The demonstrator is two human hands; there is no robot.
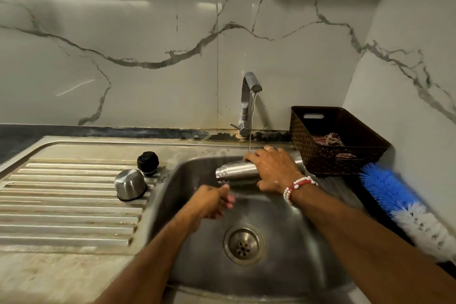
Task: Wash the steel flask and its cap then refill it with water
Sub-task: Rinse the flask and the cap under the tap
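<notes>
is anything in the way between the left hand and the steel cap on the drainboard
Nothing visible. The left hand is over the sink, the steel cap lies just past its rim, and the black stopper sits behind the cap.

The right hand (274, 170), wearing a red-and-white bead bracelet (296, 186), gripped the cylindrical brushed-steel flask (237, 171) sideways over the stainless-steel sink (197, 242), its mouth pointing left. A thin stream of water (251, 126) fell from the chrome tap (248, 99) onto the flask by the fingers. The left hand (212, 201), blurred, hung just below the mouth with its fingers curled. On the ribbed draining board (74, 200) sat an upturned steel cup-shaped cap (130, 184) and a black plastic stopper (148, 161). A dark woven basket (320, 155) and a blue-and-white bottle brush (394, 200) lay to the right.
</notes>
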